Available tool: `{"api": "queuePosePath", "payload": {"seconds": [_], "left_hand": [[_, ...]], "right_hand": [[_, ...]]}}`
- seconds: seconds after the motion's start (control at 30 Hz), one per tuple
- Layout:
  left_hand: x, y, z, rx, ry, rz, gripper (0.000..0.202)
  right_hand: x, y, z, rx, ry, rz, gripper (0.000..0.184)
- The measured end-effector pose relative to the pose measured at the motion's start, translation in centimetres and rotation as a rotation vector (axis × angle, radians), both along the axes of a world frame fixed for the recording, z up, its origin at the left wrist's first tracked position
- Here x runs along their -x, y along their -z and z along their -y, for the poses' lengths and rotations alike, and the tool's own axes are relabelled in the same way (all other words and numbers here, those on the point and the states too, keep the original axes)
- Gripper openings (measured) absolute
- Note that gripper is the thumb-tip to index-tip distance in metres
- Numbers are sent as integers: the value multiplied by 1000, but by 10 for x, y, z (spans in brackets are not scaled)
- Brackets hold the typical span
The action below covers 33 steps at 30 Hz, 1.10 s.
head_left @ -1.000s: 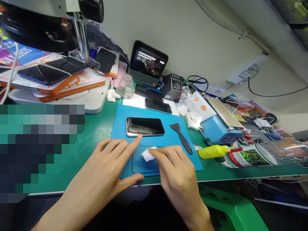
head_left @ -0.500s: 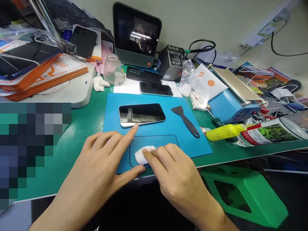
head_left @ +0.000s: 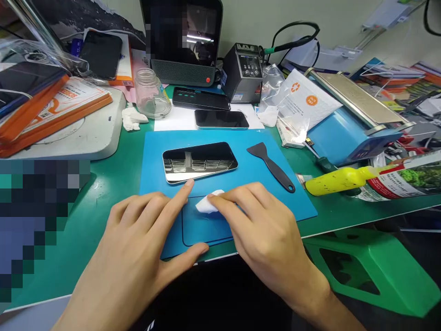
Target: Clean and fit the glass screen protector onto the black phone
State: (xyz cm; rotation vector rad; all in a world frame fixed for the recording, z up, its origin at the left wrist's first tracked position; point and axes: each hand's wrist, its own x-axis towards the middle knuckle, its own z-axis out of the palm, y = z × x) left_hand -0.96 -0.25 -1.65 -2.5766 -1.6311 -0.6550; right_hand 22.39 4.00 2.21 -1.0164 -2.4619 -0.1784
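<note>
A clear, black-bordered glass panel (head_left: 205, 231) lies on the blue mat (head_left: 151, 156) near the table's front edge. My right hand (head_left: 263, 225) pinches a folded white tissue (head_left: 207, 205) and presses it on the far part of this panel, covering its right side. At the panel's left end, my left hand (head_left: 138, 239) is spread with nothing in it, index finger stretched forward and thumb by the near edge. Just beyond that fingertip lies a phone (head_left: 200, 163) with a dark, reflective screen. A black plastic scraper (head_left: 274, 169) rests on the mat to the right.
Behind the mat are two dark phones (head_left: 220, 119), a glass jar (head_left: 151, 94), a screen device (head_left: 182, 41) and a black control box (head_left: 243, 73). To the right lie a yellow bottle (head_left: 339, 180) and a blue machine (head_left: 347, 135). A green stool (head_left: 396, 271) stands below the table.
My right hand has slid the tissue away from me across the panel, from its near part to its far edge. The left hand stays at the panel's left end. The view has shifted slightly.
</note>
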Motion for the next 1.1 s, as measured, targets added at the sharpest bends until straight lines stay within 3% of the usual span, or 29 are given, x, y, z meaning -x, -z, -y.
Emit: {"api": "queuePosePath", "payload": {"seconds": [0.17, 0.6, 0.83, 1.1], "left_hand": [[-1, -2, 0, 15, 4, -22, 69], [-1, -2, 0, 88, -47, -70, 59], [8, 1, -2, 64, 10, -76, 58], [3, 1, -2, 59, -20, -80, 54]], "right_hand": [[1, 2, 2, 5, -46, 121, 24], [-32, -2, 40, 64, -74, 112, 35], [-28, -6, 11, -24, 27, 8, 34], [-13, 5, -3, -23, -52, 75, 23]]}}
